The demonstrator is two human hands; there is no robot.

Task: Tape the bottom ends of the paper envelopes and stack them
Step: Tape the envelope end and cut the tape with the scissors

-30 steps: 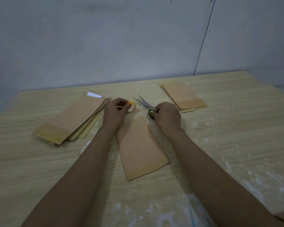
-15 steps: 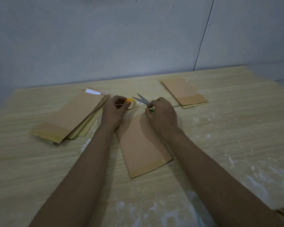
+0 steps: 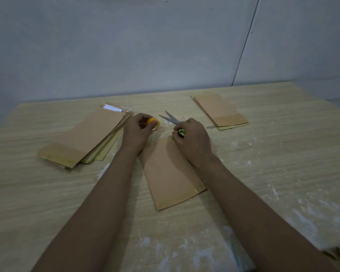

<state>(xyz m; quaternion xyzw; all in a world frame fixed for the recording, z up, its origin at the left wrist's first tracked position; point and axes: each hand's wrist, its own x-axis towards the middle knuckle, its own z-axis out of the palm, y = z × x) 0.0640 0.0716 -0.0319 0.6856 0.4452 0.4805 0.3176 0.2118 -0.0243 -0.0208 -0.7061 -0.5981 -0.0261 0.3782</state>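
A brown paper envelope (image 3: pixel 170 173) lies flat in the middle of the table, one short end toward me. My left hand (image 3: pixel 136 132) grips a small yellow tape roll (image 3: pixel 154 122) just past the envelope's far left corner. My right hand (image 3: pixel 192 142) is curled round the green handles of the scissors (image 3: pixel 171 119), whose blades are parted and point away to the left. A thick pile of envelopes (image 3: pixel 86 138) lies on the left, and a small stack of envelopes (image 3: pixel 221 112) lies on the right.
The wooden table (image 3: pixel 283 163) carries white powdery smears at the front and right. A grey wall (image 3: pixel 145 46) stands right behind its far edge. Some paper edges show at the bottom right corner.
My right hand shifted slightly toward me along the scissors' handles, and the blades stay parted. My left hand keeps its hold on the tape roll. The camera tilted a little.
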